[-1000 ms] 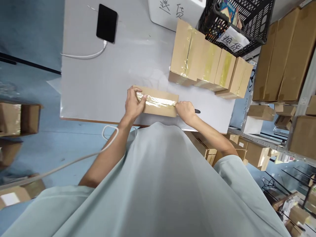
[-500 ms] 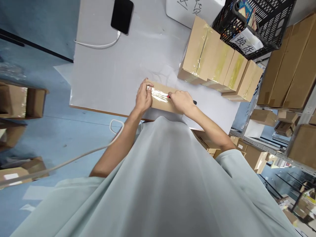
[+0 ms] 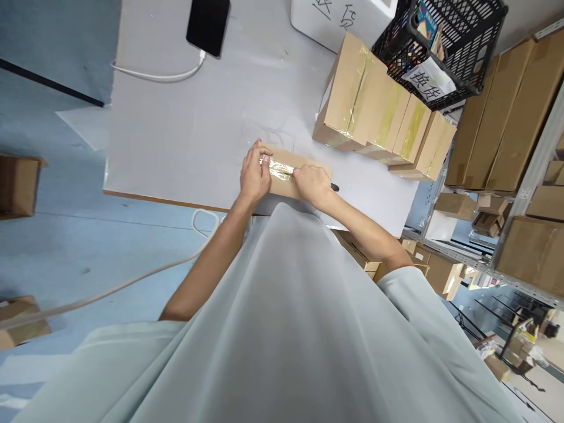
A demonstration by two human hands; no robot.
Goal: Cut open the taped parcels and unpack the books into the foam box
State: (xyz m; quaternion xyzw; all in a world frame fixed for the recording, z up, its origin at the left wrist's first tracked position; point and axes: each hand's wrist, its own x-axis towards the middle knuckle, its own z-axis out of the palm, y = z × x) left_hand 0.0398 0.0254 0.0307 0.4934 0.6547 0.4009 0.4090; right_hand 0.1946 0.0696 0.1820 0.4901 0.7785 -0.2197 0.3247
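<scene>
A small brown cardboard box [image 3: 282, 187] with shiny clear tape along its top lies near the front edge of the table, close to my body. My left hand [image 3: 255, 173] grips the box's left end, thumb on top and fingers over the far side. Over the right part of the box, my right hand [image 3: 312, 184] is closed round a cutter [image 3: 335, 187]; its dark end sticks out behind the hand and a bit of red shows at the front, on the tape. The blade is too small to make out.
A row of taped boxes [image 3: 381, 111] stands on the grey table [image 3: 176, 135] at the right, beside a white bin [image 3: 339, 20] and a black crate [image 3: 467, 47]. A phone [image 3: 208, 26] with a white cable lies at the back left. Shelves with cartons [image 3: 506, 117] are far right.
My right hand has slid left along the tape with the cutter, closer to my left hand. My left hand still holds the box end. The view has shifted slightly.
</scene>
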